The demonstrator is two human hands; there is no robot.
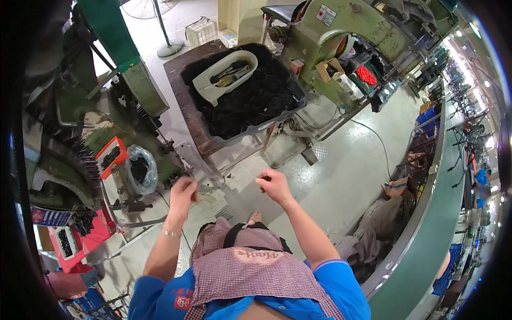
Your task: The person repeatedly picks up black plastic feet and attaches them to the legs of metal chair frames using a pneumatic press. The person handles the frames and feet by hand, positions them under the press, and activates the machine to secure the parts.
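Both my arms reach forward over the floor, away from every surface. My left hand (184,191) is nearest the green machine on the left, its fingers bent and smeared by motion. Whether it holds anything cannot be made out. My right hand (273,185) is curled into a loose fist, the inside of its grip hidden. In front of both hands stands a black plastic tub (234,140) of dark small parts on a brown table (184,114). Lying on those parts is a cream scoop-shaped tray (205,85) with several tools or pieces inside. Neither hand touches the tub.
Left, a green machine (141,88) stands near an orange box (121,144) and a clear bag (151,173) of black parts. Another green machine (341,32) is ahead. A green conveyor (426,229) runs along the right, beside grey cloth (368,229). A cable (381,141) crosses the floor.
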